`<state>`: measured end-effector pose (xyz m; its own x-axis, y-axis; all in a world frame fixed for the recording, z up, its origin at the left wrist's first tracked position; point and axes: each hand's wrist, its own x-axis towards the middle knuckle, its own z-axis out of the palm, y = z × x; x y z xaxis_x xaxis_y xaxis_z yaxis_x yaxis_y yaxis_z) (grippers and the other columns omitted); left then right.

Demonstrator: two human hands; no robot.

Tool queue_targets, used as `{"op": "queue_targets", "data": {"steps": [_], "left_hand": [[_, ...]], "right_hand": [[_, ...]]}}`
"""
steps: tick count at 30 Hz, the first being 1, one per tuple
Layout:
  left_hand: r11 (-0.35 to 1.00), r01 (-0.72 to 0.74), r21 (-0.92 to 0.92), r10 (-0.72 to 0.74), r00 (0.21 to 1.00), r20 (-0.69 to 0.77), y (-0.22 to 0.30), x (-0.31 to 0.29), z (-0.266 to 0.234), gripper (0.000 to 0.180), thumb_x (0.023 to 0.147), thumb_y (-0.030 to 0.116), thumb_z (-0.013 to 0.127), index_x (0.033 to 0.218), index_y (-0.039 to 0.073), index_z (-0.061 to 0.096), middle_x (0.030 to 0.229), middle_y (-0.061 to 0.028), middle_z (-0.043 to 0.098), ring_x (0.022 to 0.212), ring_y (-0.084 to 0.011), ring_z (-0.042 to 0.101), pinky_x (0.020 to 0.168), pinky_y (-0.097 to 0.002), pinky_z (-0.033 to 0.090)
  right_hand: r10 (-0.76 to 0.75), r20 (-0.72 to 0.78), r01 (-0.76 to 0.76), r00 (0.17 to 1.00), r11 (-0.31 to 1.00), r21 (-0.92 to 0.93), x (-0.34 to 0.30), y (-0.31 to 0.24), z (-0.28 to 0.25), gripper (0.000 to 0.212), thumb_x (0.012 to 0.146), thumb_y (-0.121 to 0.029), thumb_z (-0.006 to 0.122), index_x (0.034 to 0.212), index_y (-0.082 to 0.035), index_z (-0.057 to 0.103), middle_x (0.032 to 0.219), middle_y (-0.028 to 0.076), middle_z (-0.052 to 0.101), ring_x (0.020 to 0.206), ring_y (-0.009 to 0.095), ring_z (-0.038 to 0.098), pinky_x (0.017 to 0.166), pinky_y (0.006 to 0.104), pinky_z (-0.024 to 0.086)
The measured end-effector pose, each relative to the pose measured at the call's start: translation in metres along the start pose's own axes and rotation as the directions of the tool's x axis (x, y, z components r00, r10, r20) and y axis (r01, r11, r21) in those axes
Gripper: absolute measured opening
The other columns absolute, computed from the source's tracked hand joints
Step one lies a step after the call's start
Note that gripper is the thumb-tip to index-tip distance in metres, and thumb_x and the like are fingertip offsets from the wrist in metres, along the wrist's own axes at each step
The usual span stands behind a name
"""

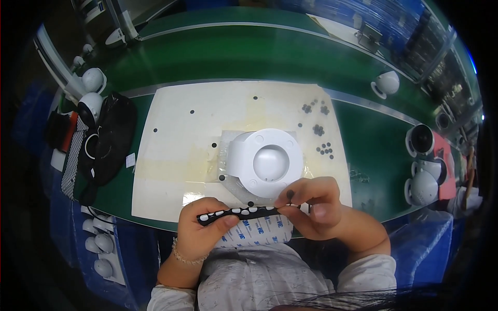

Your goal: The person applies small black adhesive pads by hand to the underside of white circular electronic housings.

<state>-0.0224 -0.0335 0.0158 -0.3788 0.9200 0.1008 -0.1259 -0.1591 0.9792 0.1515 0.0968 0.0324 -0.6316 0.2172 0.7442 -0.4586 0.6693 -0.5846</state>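
Observation:
My left hand [198, 228] grips one end of a sheet of adhesive pads [257, 232]. Its curled upper edge is black with white ovals, and below hangs a white backing with blue print. At the sheet's other end, my right hand [324, 207] is closed in a pinch on a small black round pad [290, 195], which stands at the fingertips. Just beyond both hands, a white plastic housing [237, 160] with a round ring base lies on a clear plastic bag. A loose black pad [251, 203] sits close to the sheet's upper edge.
A pale board [171, 166] covers the middle of the green table. Several grey discs [318, 129] lie in clusters at its right. A black pouch [115, 140] is at left. White camera-like units [423, 187] and a pink holder [445, 155] stand at right; another unit [386, 84] sits farther back.

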Motion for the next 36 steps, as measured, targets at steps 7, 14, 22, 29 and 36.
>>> {"op": "queue_targets", "data": {"steps": [7,14,22,29,36], "left_hand": [[1.0,0.025,-0.007,-0.025,0.999,-0.022,0.003,0.001,0.001,0.015,0.073,0.009,0.07,0.072,0.0,0.057,0.066,-0.0022,0.058,0.058,-0.0058,0.05,0.053,-0.0186,0.041],[0.955,0.236,-0.18,-0.234,0.972,0.033,-0.001,0.008,-0.001,0.015,0.074,0.011,0.069,0.074,0.002,0.057,0.064,0.0006,0.056,0.056,-0.0036,0.048,0.05,-0.0175,0.039],[0.968,0.245,-0.054,-0.245,0.969,-0.004,0.005,0.008,-0.002,0.014,0.073,0.009,0.069,0.073,0.001,0.057,0.065,-0.0014,0.057,0.057,-0.0054,0.049,0.052,-0.0186,0.039],[0.732,-0.52,0.44,0.427,0.854,0.297,0.005,0.016,0.01,0.021,0.06,0.002,0.072,0.079,0.005,0.065,0.093,-0.0078,0.059,0.063,-0.0179,0.055,0.057,-0.0265,0.045],[0.655,-0.566,0.501,0.475,0.824,0.309,-0.014,0.029,0.01,0.021,0.058,0.003,0.071,0.078,0.006,0.063,0.115,-0.0071,0.053,0.062,-0.0176,0.055,0.055,-0.027,0.045]], "right_hand": [[-0.022,0.025,0.02,0.999,0.998,0.064,0.0,-0.004,-0.011,0.049,0.071,0.004,0.064,0.112,-0.018,0.047,0.108,0.013,0.045,0.086,0.027,0.056,0.065,0.0293,0.049],[-0.359,0.315,0.433,0.879,0.877,-0.21,0.013,-0.004,-0.012,0.05,0.07,-0.008,0.062,0.113,-0.027,0.046,0.1,0.009,0.047,0.081,0.027,0.053,0.058,0.0301,0.047],[-0.078,0.329,0.089,0.941,0.996,-0.018,0.022,-0.013,-0.021,0.059,0.068,0.001,0.063,0.119,-0.019,0.04,0.094,0.006,0.05,0.079,0.021,0.051,0.058,0.0287,0.04],[0.145,-0.129,-0.149,0.981,0.989,-0.016,0.054,0.013,-0.023,0.071,0.071,0.016,0.049,0.131,-0.003,0.018,0.11,0.015,0.036,0.08,0.016,0.055,0.075,0.0275,0.044],[0.366,-0.001,-0.365,0.931,0.929,0.061,0.071,0.026,-0.024,0.073,0.071,0.016,0.048,0.133,-0.004,0.016,0.109,0.016,0.035,0.083,0.013,0.054,0.079,0.0241,0.043]]}}
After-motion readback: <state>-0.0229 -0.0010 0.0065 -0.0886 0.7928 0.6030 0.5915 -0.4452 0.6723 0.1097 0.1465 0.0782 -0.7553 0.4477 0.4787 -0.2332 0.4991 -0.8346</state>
